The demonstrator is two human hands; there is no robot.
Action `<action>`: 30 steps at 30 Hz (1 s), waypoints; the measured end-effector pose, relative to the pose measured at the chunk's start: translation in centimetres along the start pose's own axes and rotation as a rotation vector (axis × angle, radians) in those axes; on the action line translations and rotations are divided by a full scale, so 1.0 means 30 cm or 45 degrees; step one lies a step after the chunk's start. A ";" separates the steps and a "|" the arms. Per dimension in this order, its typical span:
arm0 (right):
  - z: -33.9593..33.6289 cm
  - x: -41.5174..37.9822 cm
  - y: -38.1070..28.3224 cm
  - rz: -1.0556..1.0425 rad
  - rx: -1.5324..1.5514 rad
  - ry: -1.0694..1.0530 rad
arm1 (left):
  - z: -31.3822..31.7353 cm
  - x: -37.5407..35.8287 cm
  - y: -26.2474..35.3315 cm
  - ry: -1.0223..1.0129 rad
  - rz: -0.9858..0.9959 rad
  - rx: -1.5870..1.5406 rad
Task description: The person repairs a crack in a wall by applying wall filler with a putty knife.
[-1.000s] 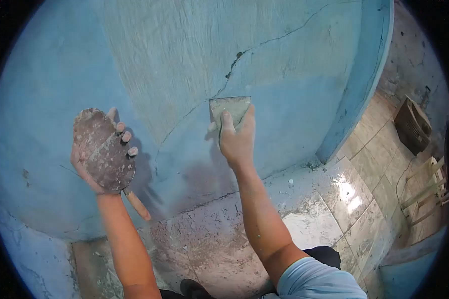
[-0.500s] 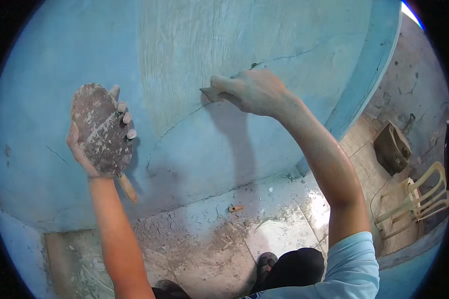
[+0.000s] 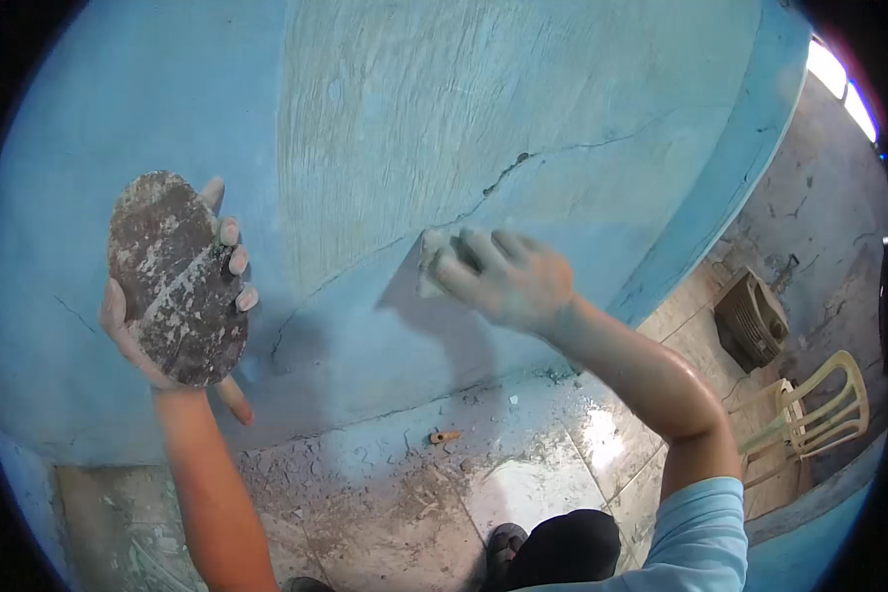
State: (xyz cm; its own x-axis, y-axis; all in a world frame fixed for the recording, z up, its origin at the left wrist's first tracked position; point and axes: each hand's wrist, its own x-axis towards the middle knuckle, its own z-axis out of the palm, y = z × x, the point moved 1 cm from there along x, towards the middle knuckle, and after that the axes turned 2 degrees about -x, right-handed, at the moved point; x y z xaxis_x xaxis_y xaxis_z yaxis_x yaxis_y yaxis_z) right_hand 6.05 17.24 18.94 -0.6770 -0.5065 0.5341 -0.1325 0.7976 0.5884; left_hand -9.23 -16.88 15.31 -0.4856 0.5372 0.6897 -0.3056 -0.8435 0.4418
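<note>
Flecked with pale residue, a dark oval plate lies across the palm of my left hand, whose fingers curl round its right edge. A wooden handle sticks out below that hand. My right hand is closed on a flat scraper, held near the blue wall. The scraper's blade is partly hidden by the fingers. A long crack runs diagonally across the wall, just above my right hand, under a rough, streaked patch.
Debris and a small orange-brown object lie on the tiled floor below the wall. To the right are a cream plastic chair and a grey-brown ribbed object. A shoe shows at the bottom.
My right hand has moved down along the wall and turned, with the scraper's blade more upright. The crack above it shows more. My left hand and the plate have shifted slightly left.
</note>
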 end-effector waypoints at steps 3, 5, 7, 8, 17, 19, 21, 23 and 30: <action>-0.021 0.018 -0.042 -0.026 -0.134 -0.009 | 0.006 -0.001 0.000 0.043 -0.018 0.070; -0.003 0.000 -0.048 -0.092 -0.184 0.069 | 0.001 -0.001 0.001 0.040 -0.030 0.046; -0.027 0.065 0.022 0.149 0.085 -0.268 | 0.003 -0.001 0.003 0.052 -0.029 0.047; -0.044 0.086 0.043 0.274 0.223 -0.434 | 0.006 0.000 0.003 0.055 -0.034 0.052; 0.030 -0.065 -0.125 0.228 -0.025 0.242 | 0.011 0.003 -0.015 -0.001 -0.006 0.013; 0.052 -0.051 -0.117 0.356 0.225 0.267 | 0.015 0.005 -0.013 -0.017 -0.015 -0.003; 0.006 -0.023 -0.048 0.323 0.241 0.051 | 0.018 -0.001 -0.013 0.001 0.003 0.032; -0.039 0.030 0.001 0.251 0.217 -0.106 | 0.012 -0.001 -0.011 -0.001 -0.011 0.022; -0.061 0.062 0.046 0.088 0.276 -0.059 | -0.021 0.005 0.001 -0.047 -0.042 -0.045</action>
State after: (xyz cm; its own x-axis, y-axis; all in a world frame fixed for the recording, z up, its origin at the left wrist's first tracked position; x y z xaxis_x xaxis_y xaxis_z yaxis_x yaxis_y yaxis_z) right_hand 5.96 16.79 21.85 -0.7218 -0.4364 0.5372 -0.2334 0.8842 0.4046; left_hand -9.85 -16.82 15.07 -0.4442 0.5641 0.6960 -0.3503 -0.8244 0.4446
